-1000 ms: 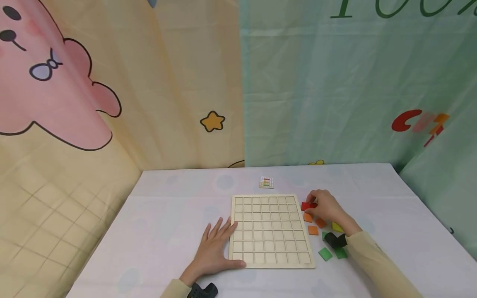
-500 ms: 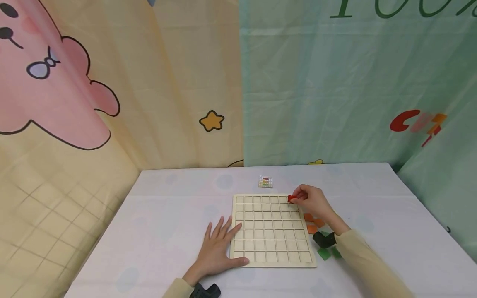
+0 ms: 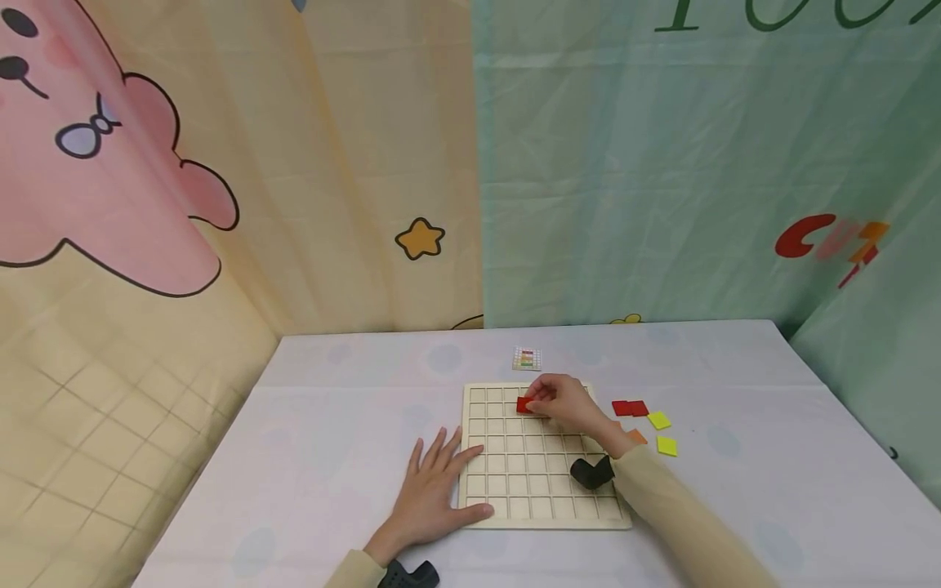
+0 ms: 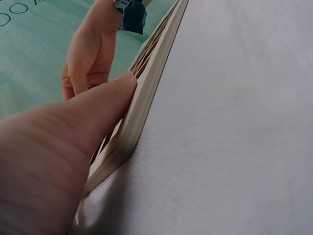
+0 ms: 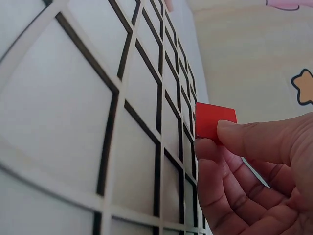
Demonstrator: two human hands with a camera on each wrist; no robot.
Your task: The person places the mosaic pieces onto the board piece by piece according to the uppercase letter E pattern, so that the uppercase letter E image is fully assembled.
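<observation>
A red square tile (image 5: 211, 119) is pinched between the thumb and fingers of my right hand (image 3: 564, 402). In the head view this hand hovers at the upper middle of a pale wooden grid board (image 3: 507, 465), which lies flat on the table. Whether the tile touches the board cannot be told. My left hand (image 3: 434, 498) lies spread along the board's left side, fingers straight, its thumb (image 4: 110, 100) resting on the near edge. Two more red tiles (image 3: 630, 407) lie right of the board. Some squares of the board are hidden beneath my right hand and forearm.
Yellow tiles (image 3: 666, 446) and an orange tile (image 3: 636, 437) lie right of the board, partly behind my right wrist. A small card with a coloured pattern (image 3: 527, 358) lies beyond the board. A printed curtain (image 3: 632, 180) hangs behind the table (image 3: 331, 425).
My right hand has gone from the tiles at the right to above the board, carrying a red tile leftward. My left hand stays nearly in place on the board's edge.
</observation>
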